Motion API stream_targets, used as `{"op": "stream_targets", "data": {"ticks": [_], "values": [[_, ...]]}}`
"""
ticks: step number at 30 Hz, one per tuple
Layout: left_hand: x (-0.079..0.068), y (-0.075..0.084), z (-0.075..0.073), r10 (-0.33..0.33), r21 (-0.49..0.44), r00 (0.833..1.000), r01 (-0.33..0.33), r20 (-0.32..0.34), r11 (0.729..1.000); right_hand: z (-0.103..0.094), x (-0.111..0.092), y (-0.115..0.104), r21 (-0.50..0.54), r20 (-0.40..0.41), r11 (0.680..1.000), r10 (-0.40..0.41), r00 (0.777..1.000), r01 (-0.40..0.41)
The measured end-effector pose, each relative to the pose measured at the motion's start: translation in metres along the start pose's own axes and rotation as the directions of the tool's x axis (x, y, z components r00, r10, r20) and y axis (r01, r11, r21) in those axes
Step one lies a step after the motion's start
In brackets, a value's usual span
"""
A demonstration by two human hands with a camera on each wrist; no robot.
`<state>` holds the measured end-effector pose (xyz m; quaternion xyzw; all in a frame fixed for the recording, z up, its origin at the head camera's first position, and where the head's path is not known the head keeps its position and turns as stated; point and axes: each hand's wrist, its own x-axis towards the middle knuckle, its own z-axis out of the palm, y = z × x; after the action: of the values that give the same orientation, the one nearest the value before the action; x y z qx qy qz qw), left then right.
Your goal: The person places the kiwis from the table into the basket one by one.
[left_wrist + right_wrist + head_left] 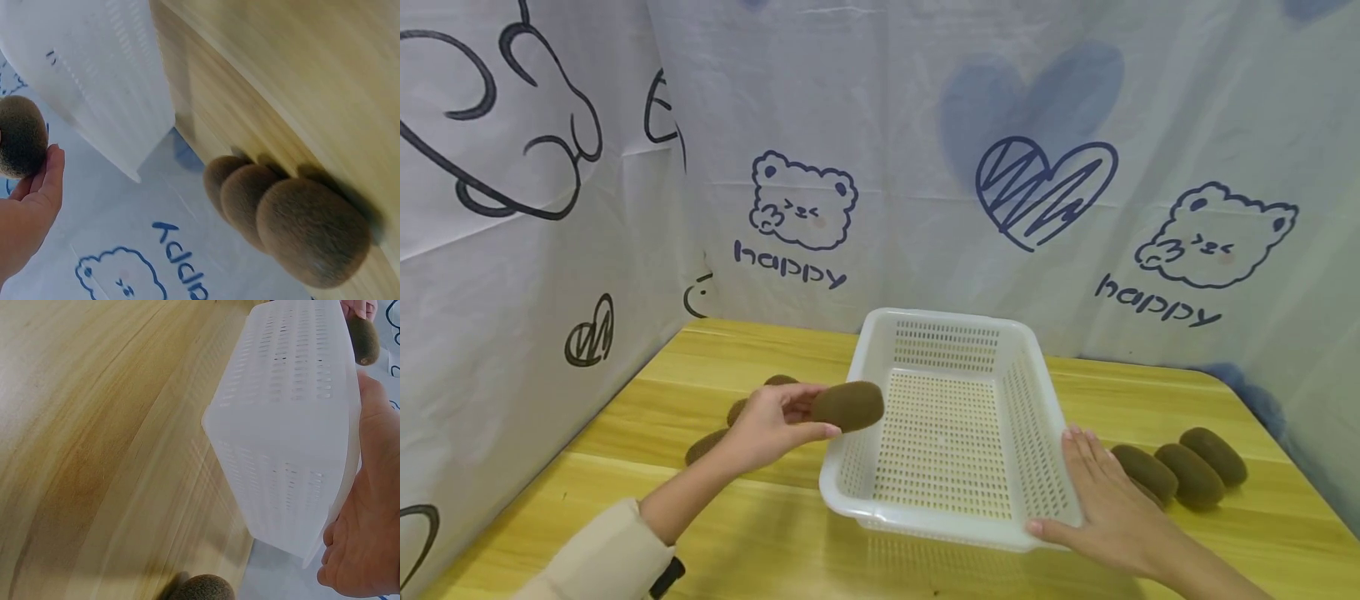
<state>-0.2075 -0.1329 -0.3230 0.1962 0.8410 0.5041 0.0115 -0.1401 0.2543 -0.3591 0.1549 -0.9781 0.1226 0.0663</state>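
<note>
My left hand [771,425] pinches a brown fuzzy kiwifruit [848,406] between thumb and fingers, just above the left rim of a white perforated plastic basket [951,521]. In the left wrist view the same kiwifruit [22,137] shows at the left edge by the fingertips. My right hand [1108,508] rests on the basket's near right corner, its fingers fairly straight along the side rim and its thumb on the front rim. Seen from the right wrist, that hand [369,506] touches the rim from outside. No fruit shows inside the basket.
Three kiwifruit [312,231] lie in a row on the wooden table [647,467] left of the basket, partly hidden behind my left arm in the head view. Several more kiwifruit [1191,475] sit to the right, beside my right hand. A printed white cloth [910,242] hangs behind.
</note>
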Motion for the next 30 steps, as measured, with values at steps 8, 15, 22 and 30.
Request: {"op": "stream_targets", "data": {"ticks": [8, 15, 22, 30], "values": [[0.005, 0.005, 0.019, 0.111, 0.047, 0.991, -0.115, 0.073, 0.992, 0.002, -0.001, 0.002, 0.024, 0.015, 1.000, 0.007, 1.000, -0.007], [0.010, 0.008, 0.034, 0.139, 0.030, 0.984, -0.143, 0.113, 0.989, 0.000, 0.000, 0.001, 0.034, 0.041, 0.999, 0.018, 0.999, -0.020], [0.017, 0.012, 0.050, 0.173, 0.078, 0.968, -0.190, 0.182, 0.979, 0.000, 0.000, 0.000, 0.031, 0.041, 0.999, 0.018, 0.999, -0.020], [0.027, 0.016, 0.070, 0.220, 0.175, 0.927, -0.281, 0.303, 0.944, 0.001, -0.001, 0.000, 0.042, 0.041, 0.999, 0.017, 0.999, -0.018]]}}
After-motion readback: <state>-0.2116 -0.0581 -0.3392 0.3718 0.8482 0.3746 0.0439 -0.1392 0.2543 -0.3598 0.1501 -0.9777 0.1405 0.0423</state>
